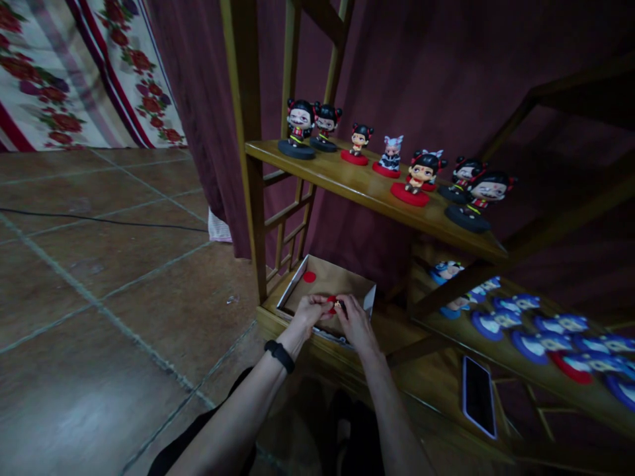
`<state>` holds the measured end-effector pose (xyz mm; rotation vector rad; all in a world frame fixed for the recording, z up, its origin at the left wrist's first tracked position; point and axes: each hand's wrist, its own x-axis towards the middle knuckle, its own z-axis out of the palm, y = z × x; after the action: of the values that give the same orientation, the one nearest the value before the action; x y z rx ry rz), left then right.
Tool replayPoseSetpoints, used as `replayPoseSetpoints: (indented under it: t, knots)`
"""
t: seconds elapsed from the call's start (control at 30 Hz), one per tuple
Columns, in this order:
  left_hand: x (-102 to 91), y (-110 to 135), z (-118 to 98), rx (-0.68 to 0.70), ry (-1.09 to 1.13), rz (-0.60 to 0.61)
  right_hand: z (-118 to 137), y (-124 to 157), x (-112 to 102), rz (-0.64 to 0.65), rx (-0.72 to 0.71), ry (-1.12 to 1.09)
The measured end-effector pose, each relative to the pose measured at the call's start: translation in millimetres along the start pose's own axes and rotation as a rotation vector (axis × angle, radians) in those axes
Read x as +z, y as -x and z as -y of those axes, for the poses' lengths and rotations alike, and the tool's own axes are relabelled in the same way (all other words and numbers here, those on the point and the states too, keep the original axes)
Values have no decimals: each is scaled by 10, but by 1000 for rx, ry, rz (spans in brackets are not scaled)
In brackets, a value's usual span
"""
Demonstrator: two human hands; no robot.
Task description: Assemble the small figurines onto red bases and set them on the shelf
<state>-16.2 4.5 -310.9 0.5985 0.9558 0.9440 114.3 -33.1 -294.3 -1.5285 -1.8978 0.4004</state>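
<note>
Both my hands meet over an open cardboard box [297, 285] on the lowest shelf board. My left hand [310, 311] and my right hand [353, 320] are closed together on a small figurine with a red base [334, 304], mostly hidden by my fingers. A loose red disc [309, 277] lies on the box floor just beyond my left hand. A black band sits on my left wrist.
A wooden shelf [357, 188] above carries several big-headed figurines on black and red bases. A lower board at right [520, 360] holds several blue-based figures lying down. A phone [479, 395] lies face up nearby. Tiled floor and a cable lie to the left; a dark red curtain hangs behind.
</note>
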Motion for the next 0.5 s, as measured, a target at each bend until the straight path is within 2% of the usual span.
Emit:
replayPoseSetpoints:
  t: [0.1, 0.27, 0.4, 0.5]
  knots:
    - [-8, -18, -8, -23, 68, -37, -27, -18, 98, -74, 93, -187]
    - [-17, -86, -50, -115, 190, -17, -134, -82, 292, -225, 296, -613]
    - [6, -100, -27, -174, 231, 8, -178, -99, 347, -216, 345, -766]
    - [28, -69, -3, -179, 220, 12, -198, -104, 349, -201, 371, -796]
